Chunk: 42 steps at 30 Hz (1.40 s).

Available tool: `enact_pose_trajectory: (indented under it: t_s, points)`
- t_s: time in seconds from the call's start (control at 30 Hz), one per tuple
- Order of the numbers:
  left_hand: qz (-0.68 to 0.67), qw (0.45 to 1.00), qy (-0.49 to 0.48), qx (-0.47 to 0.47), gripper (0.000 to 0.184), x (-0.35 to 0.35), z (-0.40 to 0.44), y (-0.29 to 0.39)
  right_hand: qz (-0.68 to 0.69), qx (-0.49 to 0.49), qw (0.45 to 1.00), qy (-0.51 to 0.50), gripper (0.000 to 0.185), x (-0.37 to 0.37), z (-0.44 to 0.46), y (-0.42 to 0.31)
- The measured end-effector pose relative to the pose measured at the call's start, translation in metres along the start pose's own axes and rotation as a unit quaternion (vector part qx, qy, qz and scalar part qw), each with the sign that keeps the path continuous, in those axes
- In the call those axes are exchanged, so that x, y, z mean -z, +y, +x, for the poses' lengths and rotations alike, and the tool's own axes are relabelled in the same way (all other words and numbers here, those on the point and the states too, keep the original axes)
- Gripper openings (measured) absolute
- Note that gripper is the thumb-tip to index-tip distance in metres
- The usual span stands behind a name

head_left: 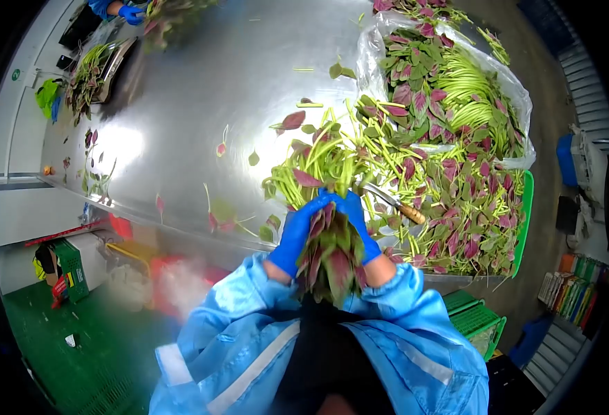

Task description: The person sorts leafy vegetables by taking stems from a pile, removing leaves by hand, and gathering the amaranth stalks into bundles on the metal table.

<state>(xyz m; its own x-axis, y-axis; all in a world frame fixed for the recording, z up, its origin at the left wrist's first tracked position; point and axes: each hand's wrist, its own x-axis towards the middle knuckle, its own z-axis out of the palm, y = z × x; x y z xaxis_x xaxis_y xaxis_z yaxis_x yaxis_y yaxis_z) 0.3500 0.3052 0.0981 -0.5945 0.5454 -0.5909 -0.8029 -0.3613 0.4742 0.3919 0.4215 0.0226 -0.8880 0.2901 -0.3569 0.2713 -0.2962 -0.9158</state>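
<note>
Both my hands wear blue gloves and close round one bunch of red and green leafy greens point(333, 259). My left hand point(300, 235) wraps the bunch from the left, my right hand point(357, 223) from the right, and they meet at its middle. Leaves hang toward my body, while pale green stems spread out over the metal table point(201, 90). Just right of my right hand lies a knife point(409, 211) with a wooden handle, its blade partly among loose stems. A heap of cut stems and leaves point(456, 221) covers the table's right side.
A clear plastic bag point(370, 59) of greens stands at the back right. At the far left, more greens rest on a scale-like tray point(114, 71). A co-worker's gloved hand point(132, 14) shows at the top left beside blurred greens. Green crates point(474, 321) stand below right.
</note>
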Motion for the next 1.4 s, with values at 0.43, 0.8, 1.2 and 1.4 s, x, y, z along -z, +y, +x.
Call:
enact_pose_trajectory:
  t_s: [0.43, 0.8, 1.2, 1.4]
  points:
    - [0.144, 0.985, -0.097, -0.02, 0.061, 0.007, -0.025, 0.069, -0.002, 0.075, 0.995, 0.06, 0.046, -0.058, -0.021, -0.058]
    - [0.294, 0.909, -0.19, 0.226, 0.089, 0.042, -0.098, 0.128, -0.133, 0.014, 0.936, -0.326, 0.043, -0.033, -0.114, -0.051]
    - [0.371, 0.887, -0.168, 0.219, 0.087, 0.079, -0.106, 0.059, 0.286, -0.199, 0.933, -0.092, 0.045, 0.062, -0.07, -0.005]
    - [0.347, 0.89, -0.144, 0.257, 0.089, 0.068, -0.107, 0.058, 0.451, 0.008, 0.872, -0.191, 0.04, 0.129, -0.021, -0.021]
